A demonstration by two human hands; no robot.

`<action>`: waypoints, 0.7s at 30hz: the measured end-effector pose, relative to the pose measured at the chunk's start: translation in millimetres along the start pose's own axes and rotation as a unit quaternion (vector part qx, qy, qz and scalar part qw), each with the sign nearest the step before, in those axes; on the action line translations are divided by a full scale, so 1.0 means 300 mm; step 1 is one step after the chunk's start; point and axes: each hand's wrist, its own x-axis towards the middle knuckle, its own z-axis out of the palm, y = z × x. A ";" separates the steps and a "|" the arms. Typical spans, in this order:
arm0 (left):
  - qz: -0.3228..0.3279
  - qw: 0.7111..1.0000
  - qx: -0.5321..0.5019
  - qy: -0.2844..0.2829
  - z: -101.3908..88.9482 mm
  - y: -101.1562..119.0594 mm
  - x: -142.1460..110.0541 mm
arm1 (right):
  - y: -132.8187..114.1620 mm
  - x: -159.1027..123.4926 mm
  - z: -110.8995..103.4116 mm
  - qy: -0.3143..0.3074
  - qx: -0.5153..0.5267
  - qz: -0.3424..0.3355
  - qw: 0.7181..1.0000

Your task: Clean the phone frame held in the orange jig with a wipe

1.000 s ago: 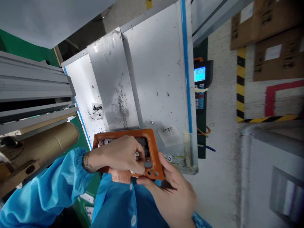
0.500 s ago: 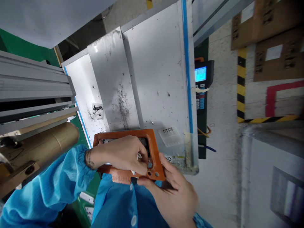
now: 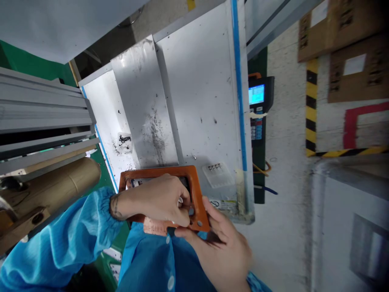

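Observation:
An orange rectangular frame (image 3: 197, 190) lies tilted in front of my blue coat, near the edge of the workbench. My right hand (image 3: 223, 239) grips its right corner, with the thumb below and the fingers on the right side. Curled over the frame's opening is my left hand (image 3: 165, 198), its fingertips pressed down near the lower right inside edge. A small pale bit shows between those fingers; what they hold I cannot make out. Most of the part inside the frame is hidden under this hand. Two round holes sit by the frame's right corner.
On the metal workbench (image 3: 197, 93) stand a clear tray (image 3: 220, 178) with several small metal pieces and a small box (image 3: 125, 142) of black bits. A device with a lit screen (image 3: 257, 94) is beyond the right edge. A brown roll (image 3: 75, 178) lies at left, cartons (image 3: 355, 77) at right.
My left hand has shifted very slightly on the frame, its fingers staying curled at the same place. My right hand keeps its hold on the corner.

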 end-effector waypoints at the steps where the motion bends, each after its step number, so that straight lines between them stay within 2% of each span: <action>1: 0.001 1.000 0.004 0.003 0.001 -0.004 0.000 | -0.003 0.002 0.001 0.003 0.002 -0.002 1.000; 7: -0.024 0.999 0.024 0.033 -0.019 -0.028 -0.029 | -0.017 0.012 -0.001 0.005 0.002 -0.011 1.000; 12: -0.028 0.999 0.018 -0.010 -0.040 -0.029 -0.045 | -0.003 0.002 0.001 0.010 -0.003 -0.013 1.000; 16: -0.003 0.999 0.008 -0.036 -0.037 -0.026 -0.025 | 0.004 -0.004 0.001 -0.006 0.007 0.009 1.000; 21: 0.008 0.999 0.005 -0.053 -0.024 -0.025 0.005 | -0.010 0.004 -0.003 0.007 -0.011 -0.002 1.000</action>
